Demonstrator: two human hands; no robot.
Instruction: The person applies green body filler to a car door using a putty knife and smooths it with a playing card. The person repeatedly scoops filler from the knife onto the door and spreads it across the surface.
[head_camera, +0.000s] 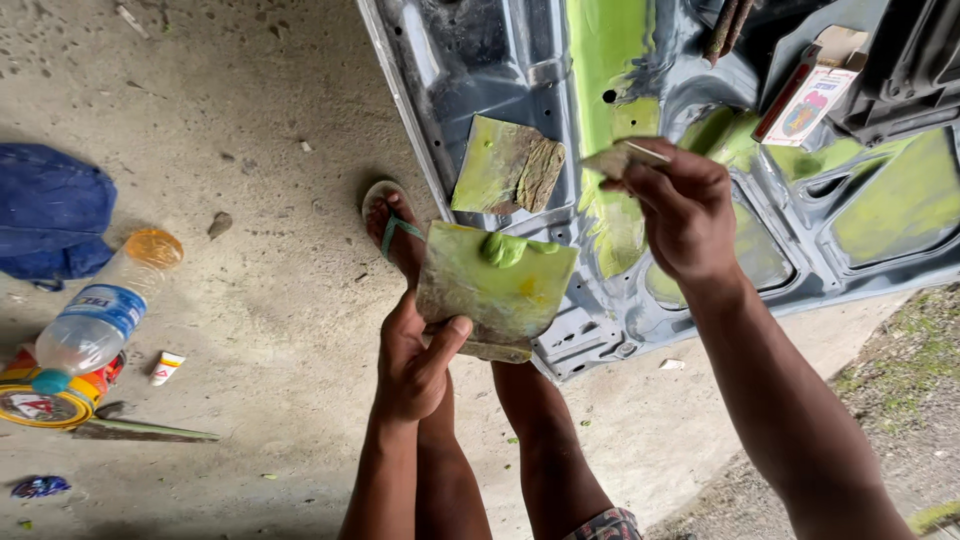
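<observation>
Right now, from the head camera, your left hand (412, 355) grips a square mixing board (497, 285) by its lower left corner, thumb pressed across the front and the other fingers clenched behind it. That board is smeared yellow-green, and a lump of green body filler (505, 248) sits near its upper edge. You hold it just in front of the grey car panel (480, 60), above your knees.

Your right hand (683, 210) is raised against the panel, fingers pinched tight on a small flat spreader (622, 158) whose blade points left. It sits at the edge of a green filler streak (605, 60) that runs down the panel. Whether the blade actually touches the metal cannot be told.

Just left of the spreader, a second green-stained board (507, 165) lies on the panel. A small cardboard box (818, 85) rests higher up on the right.

Your foot in a sandal (392, 225) stands on the concrete floor (270, 200) beside the panel's edge. Well off to the left lie a plastic bottle (100, 310), a round tin (45, 398), a small tube (166, 368), a flat blade (140, 431) and a blue cloth (50, 210).
</observation>
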